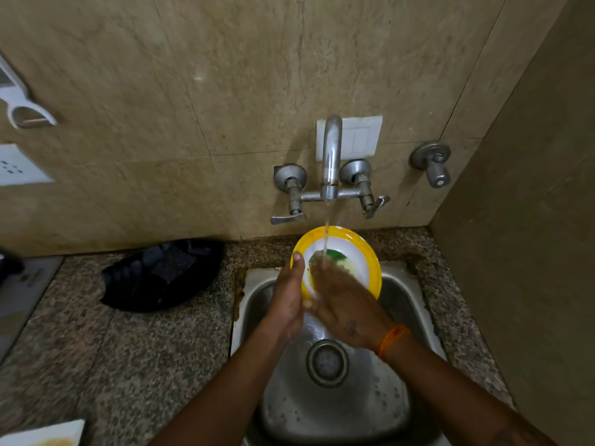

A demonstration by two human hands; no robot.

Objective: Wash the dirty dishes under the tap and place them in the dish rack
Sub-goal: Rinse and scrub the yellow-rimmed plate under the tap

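Observation:
A round plate (363, 255) with a yellow rim, white centre and green picture is tilted over the steel sink (399, 304). Water runs from the wall tap (331, 156) onto the plate's face. My left hand (288, 297) grips the plate's left edge, thumb on the rim. My right hand (344, 304) lies flat on the plate's face under the stream, fingers spread and blurred. An orange thread band circles the right wrist. Yellowish residue shows on the plate near my fingers.
A black dish rack (161, 275) sits on the speckled granite counter (112, 365) left of the sink. A white dish (42, 434) with yellow residue shows at the bottom left corner. A second tap (433, 165) sticks out of the wall at right. The right side wall stands close.

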